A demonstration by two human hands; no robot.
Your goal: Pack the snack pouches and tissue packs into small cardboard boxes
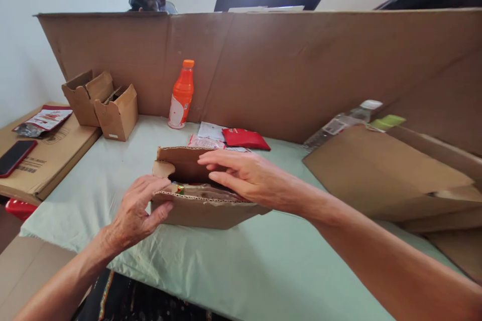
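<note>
The open cardboard box [211,214] is standing on the tabletop [301,261], in the near middle, between the two hands. Inside it there is some transparent plastic packaging [211,191], and near the left end a small green and yellow wrapper [179,189]; the deeper contents are in shadow. The left hand [141,208] has its grip closed on the near left corner, with the thumb outside the wall. The right hand [241,175] is above the opening, its grip loosely open and holding nothing visible; whether it touches the box, I cannot tell. Far left are two small cardboard boxes [116,115], their contents hidden, then a capped orange bottle [181,105]. At right, a clear plastic bottle [339,123] is leaning behind a larger cardboard box [376,170].
</note>
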